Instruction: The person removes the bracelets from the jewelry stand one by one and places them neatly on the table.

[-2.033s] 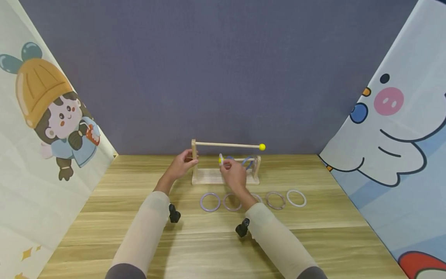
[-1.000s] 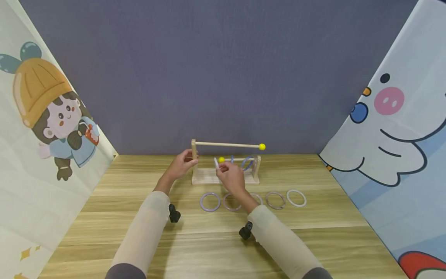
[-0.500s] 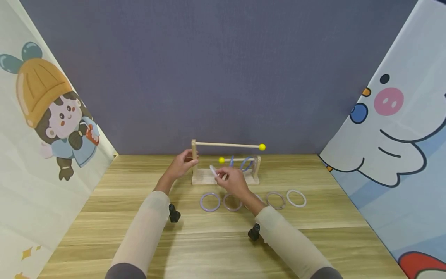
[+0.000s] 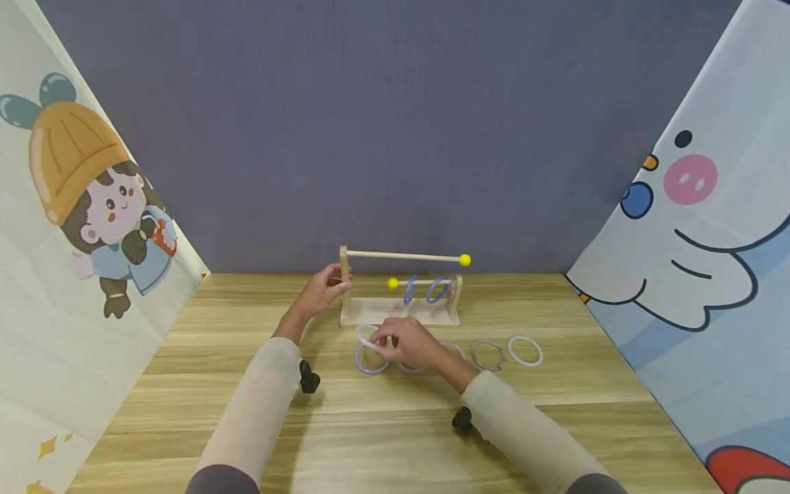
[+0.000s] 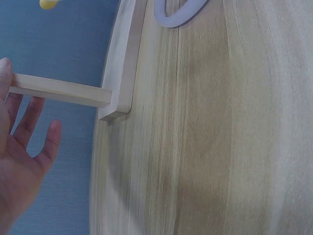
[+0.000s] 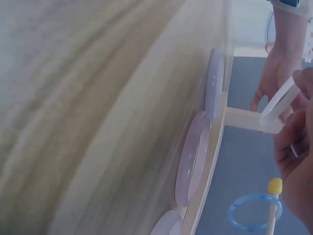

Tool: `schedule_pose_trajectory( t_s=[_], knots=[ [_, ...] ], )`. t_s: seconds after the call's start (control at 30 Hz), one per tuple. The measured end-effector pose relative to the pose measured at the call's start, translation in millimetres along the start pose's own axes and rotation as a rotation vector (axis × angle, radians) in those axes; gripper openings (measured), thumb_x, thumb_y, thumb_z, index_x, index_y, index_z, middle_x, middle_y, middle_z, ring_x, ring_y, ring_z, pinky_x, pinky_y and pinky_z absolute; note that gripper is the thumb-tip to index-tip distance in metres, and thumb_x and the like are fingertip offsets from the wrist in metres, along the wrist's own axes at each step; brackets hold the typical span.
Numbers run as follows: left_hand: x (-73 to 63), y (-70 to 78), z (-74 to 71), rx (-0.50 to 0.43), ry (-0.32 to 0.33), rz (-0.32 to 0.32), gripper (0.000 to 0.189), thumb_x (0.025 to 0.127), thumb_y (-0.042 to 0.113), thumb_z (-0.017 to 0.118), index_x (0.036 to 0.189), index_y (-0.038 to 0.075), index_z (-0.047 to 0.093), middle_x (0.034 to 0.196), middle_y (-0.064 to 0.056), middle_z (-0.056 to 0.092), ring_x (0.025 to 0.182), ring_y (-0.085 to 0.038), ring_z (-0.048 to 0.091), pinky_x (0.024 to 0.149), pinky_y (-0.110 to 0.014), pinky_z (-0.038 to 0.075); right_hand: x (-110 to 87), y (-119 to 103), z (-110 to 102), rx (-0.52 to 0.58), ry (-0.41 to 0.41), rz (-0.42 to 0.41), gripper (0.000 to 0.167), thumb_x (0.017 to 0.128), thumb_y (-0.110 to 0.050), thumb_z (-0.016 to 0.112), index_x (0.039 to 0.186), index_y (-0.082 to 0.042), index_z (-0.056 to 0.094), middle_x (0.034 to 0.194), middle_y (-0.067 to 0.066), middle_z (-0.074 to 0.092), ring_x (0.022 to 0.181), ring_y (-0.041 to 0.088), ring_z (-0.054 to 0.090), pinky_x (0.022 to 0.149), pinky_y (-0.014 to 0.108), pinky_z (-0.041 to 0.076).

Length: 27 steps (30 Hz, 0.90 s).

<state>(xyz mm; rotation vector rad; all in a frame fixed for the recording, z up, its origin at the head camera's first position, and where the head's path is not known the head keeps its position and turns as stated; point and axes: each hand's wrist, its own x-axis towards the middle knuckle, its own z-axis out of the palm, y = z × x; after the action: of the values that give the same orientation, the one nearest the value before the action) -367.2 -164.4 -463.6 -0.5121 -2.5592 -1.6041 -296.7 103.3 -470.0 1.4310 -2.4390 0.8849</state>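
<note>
My left hand [image 4: 321,293] holds the left post [image 5: 63,90] of a wooden bangle stand [image 4: 367,312], thumb on one side and fingers on the other. Between thumb and fingertips of my right hand [image 4: 407,341] is a white bangle [image 4: 358,335], tilted in front of the stand's base. It overlaps a purple bangle [image 4: 356,362] on the table in the head view. Two blue bangles, one nearer the yellow ball [image 4: 392,283] and another blue bangle [image 4: 430,295] near the right post, hang on the lower rod.
Along the table [image 4: 345,439] in front of the stand lie several bangles: a pinkish bangle [image 4: 412,371] partly under my right hand, a brownish bangle [image 4: 475,357], and a white bangle [image 4: 540,353] at the right end. The upper rod [image 4: 401,256] sticks out rightward. A dark panel [image 4: 395,137] stands behind.
My right hand has brought the white bangle from the yellow ball of the lower rod leftward, then down toward the front. My left hand has stayed on the post.
</note>
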Motion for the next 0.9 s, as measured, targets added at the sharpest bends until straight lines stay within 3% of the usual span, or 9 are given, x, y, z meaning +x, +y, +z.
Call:
schedule_pose_trajectory(
  t_s=[0.3, 0.5, 0.8, 0.9],
  knots=[
    [-0.4, 0.3, -0.3, 0.011, 0.002, 0.024, 0.038, 0.102, 0.016, 0.063, 0.136, 0.001, 0.054, 0.128, -0.027, 0.064, 0.118, -0.042, 0.064, 0.1, -0.052, 0.053, -10.1, -8.9, 3.1, -0.007, -0.116, -0.088, 0.012, 0.085, -0.011, 0.079, 0.097, -0.014, 0.079, 0.081, -0.005, 0.07, 0.066, 0.0, 0.058, 0.062, 0.006, 0.046],
    [-1.6, 2.3, -0.2, -0.001, -0.014, -0.003, 0.037, 0.103, 0.017, 0.062, 0.136, 0.003, 0.055, 0.128, -0.025, 0.063, 0.119, -0.041, 0.063, 0.1, -0.054, 0.052, -20.6, -13.4, 8.3, -0.017, -0.216, -0.116, 0.013, 0.087, -0.015, 0.079, 0.1, -0.017, 0.079, 0.085, -0.006, 0.071, 0.069, 0.0, 0.061, 0.066, 0.003, 0.045],
    [-3.3, 4.4, -0.5, -0.006, -0.015, -0.006, 0.038, 0.103, 0.015, 0.062, 0.137, 0.001, 0.053, 0.13, -0.028, 0.061, 0.121, -0.042, 0.062, 0.103, -0.054, 0.051, -29.0, -15.3, 11.7, -0.136, -0.231, -0.211, 0.013, 0.085, -0.027, 0.082, 0.098, -0.026, 0.079, 0.083, -0.014, 0.07, 0.064, -0.006, 0.056, 0.065, 0.003, 0.038],
    [-2.9, 4.2, -0.9, -0.013, -0.015, -0.002, 0.039, 0.103, 0.015, 0.062, 0.137, 0.0, 0.053, 0.131, -0.031, 0.06, 0.12, -0.043, 0.062, 0.103, -0.054, 0.051, -29.8, -16.7, 12.5, -0.119, -0.254, -0.22, 0.012, 0.085, -0.026, 0.082, 0.097, -0.025, 0.079, 0.084, -0.014, 0.071, 0.065, -0.007, 0.057, 0.065, 0.002, 0.039]
  ],
)
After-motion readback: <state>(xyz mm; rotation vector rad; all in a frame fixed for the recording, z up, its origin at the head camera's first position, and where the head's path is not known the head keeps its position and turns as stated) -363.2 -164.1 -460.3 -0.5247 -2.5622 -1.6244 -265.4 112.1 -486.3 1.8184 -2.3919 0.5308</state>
